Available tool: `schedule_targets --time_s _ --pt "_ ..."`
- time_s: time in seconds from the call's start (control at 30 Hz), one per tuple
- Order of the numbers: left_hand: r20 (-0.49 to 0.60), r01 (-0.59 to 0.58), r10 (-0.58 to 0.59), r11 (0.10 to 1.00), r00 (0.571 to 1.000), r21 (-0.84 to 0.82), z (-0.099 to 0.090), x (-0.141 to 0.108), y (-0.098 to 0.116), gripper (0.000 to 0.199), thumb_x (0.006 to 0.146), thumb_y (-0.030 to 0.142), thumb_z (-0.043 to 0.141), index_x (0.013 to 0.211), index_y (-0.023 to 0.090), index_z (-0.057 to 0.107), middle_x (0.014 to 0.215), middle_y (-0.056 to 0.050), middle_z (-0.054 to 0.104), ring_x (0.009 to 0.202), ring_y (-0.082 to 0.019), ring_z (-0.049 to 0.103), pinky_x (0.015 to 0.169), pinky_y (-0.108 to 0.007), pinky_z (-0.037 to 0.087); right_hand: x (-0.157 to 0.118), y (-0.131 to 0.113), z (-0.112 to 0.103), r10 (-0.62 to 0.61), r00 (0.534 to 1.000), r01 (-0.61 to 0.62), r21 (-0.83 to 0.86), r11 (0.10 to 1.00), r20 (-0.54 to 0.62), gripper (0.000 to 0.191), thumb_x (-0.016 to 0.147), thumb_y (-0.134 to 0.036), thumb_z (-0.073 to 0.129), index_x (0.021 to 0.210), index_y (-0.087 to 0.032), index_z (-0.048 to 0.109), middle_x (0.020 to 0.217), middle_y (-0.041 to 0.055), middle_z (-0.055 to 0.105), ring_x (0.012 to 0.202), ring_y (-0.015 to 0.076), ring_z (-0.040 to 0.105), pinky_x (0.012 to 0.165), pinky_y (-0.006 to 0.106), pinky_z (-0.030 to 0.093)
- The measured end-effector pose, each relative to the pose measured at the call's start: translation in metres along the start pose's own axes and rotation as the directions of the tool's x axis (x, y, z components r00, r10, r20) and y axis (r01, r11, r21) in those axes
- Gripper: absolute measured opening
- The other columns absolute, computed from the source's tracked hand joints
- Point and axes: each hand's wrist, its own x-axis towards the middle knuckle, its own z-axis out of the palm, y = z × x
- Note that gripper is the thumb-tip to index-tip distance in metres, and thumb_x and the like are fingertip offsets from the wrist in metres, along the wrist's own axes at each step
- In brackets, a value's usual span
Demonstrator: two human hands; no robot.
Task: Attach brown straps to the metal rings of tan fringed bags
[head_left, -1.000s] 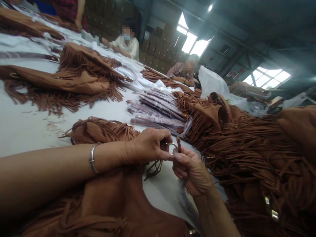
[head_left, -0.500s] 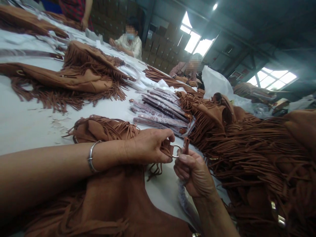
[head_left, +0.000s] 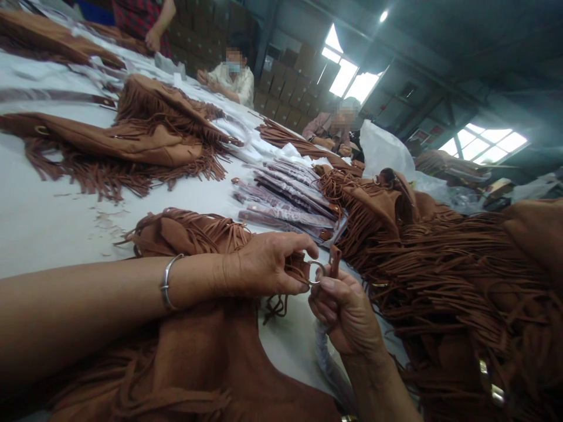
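Note:
A brown fringed suede bag [head_left: 197, 346] lies in front of me, below my forearms. My left hand [head_left: 259, 264] is closed on the bag's leather tab [head_left: 299, 268], which carries a silver metal ring [head_left: 314, 283]. Pinched in my right hand [head_left: 352, 310] is a brown leather strap, its end [head_left: 335, 262] standing up above the fingers beside the ring. The right fingertips touch or nearly touch the ring. Below that hand hangs a plastic-wrapped length of strap [head_left: 328, 357]. Whether the strap passes through the ring, I cannot tell.
Plastic-wrapped straps [head_left: 285, 196] lie in a pile beyond my hands. A large heap of fringed bags [head_left: 448, 264] fills the right side. More fringed bags [head_left: 153, 143] lie on the white table [head_left: 44, 199] at left. Several people work along the far side.
Both hands keep their hold at the ring, with hardly any movement. The camera view has shifted slightly.

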Motion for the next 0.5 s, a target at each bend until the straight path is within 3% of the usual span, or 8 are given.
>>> schedule_targets --time_s 0.17,0.5 --pt "-0.078 -0.036 0.037 0.999 0.996 0.012 0.001 0.000 -0.002 0.029 0.060 0.017 0.069 0.088 0.015 0.061 0.075 0.001 0.057 0.066 -0.010 0.054 0.061 -0.019 0.043 -0.002 -0.003 -0.006 -0.018 1.000 0.017 0.077 0.997 0.013 0.011 0.071 -0.023 0.066 0.073 -0.015 0.060 0.043 -0.0101 0.031 0.033 0.0022 0.021 0.032 0.014 0.022" --pt "-0.075 -0.022 0.029 0.996 0.997 0.084 0.000 0.001 -0.003 0.035 0.062 0.021 0.070 0.095 0.017 0.061 0.080 0.000 0.057 0.070 -0.012 0.053 0.063 -0.020 0.043 -0.003 -0.003 -0.010 0.011 1.000 -0.012 0.053 0.999 0.014 0.012 0.069 -0.022 0.067 0.075 -0.015 0.060 0.045 -0.0095 0.033 0.034 0.0020 0.022 0.034 0.014 0.023"
